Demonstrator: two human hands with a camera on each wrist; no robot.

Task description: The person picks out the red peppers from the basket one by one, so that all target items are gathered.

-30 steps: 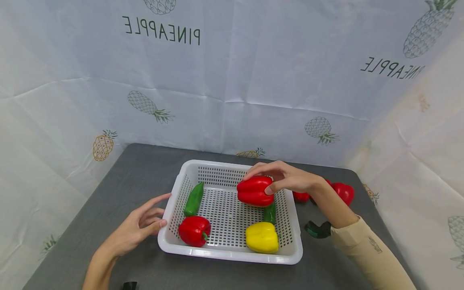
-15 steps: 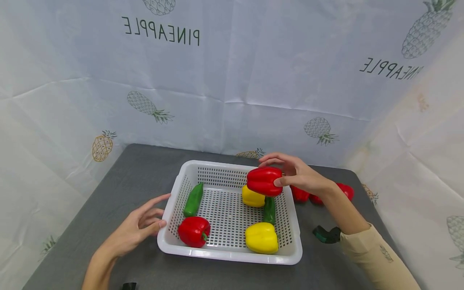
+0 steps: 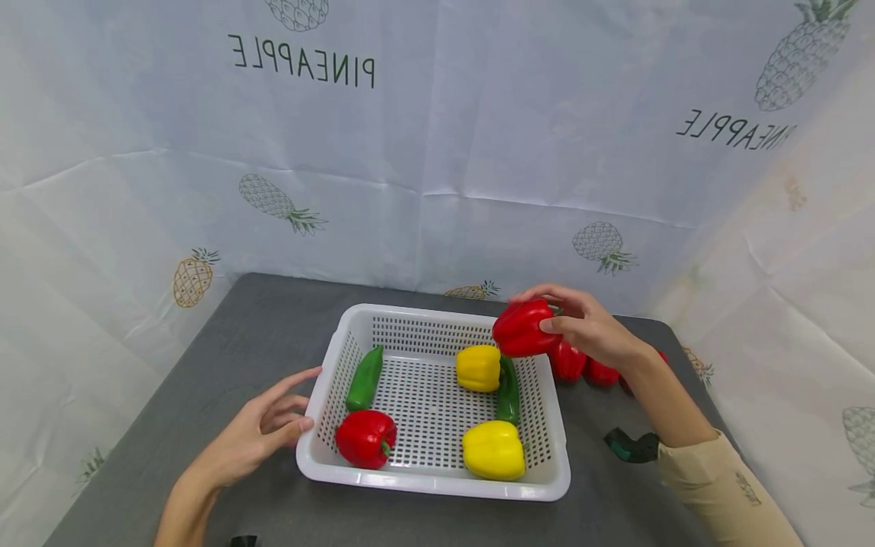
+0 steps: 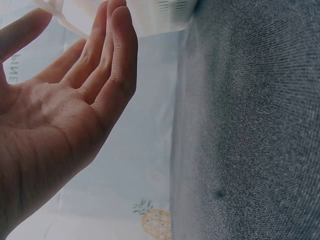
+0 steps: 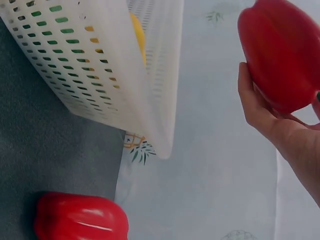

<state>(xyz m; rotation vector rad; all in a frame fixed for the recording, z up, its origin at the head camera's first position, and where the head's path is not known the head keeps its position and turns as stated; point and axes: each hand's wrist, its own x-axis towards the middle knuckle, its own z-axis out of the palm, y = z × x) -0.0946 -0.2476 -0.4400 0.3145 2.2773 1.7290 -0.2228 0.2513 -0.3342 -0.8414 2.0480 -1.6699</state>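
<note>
My right hand [image 3: 589, 327] grips a red bell pepper [image 3: 522, 328] above the back right corner of the white perforated basket [image 3: 431, 482]. In the right wrist view the held bell pepper [image 5: 282, 55] is up above the basket's rim [image 5: 167, 142]. My left hand [image 3: 256, 425] is at the basket's left side, thumb and fingertips right at the rim, fingers loosely bent. The left wrist view shows the left hand [image 4: 65, 105] with its palm bare. Inside the basket lie a green pepper [image 3: 365, 378], a red bell pepper [image 3: 364, 439], two yellow bell peppers [image 3: 494, 450] and a dark green pepper [image 3: 508, 391].
Several red bell peppers [image 3: 567, 361] lie on the dark grey table [image 3: 287, 327] right of the basket, partly behind the right arm. A black and green strap-like item [image 3: 632, 446] is by the right sleeve. A pineapple-print cloth [image 3: 424, 137] hangs behind the table.
My right hand has carried the red bell pepper rightward and up, from over the basket's inside to its back right corner, uncovering a yellow bell pepper. The left hand stays put.
</note>
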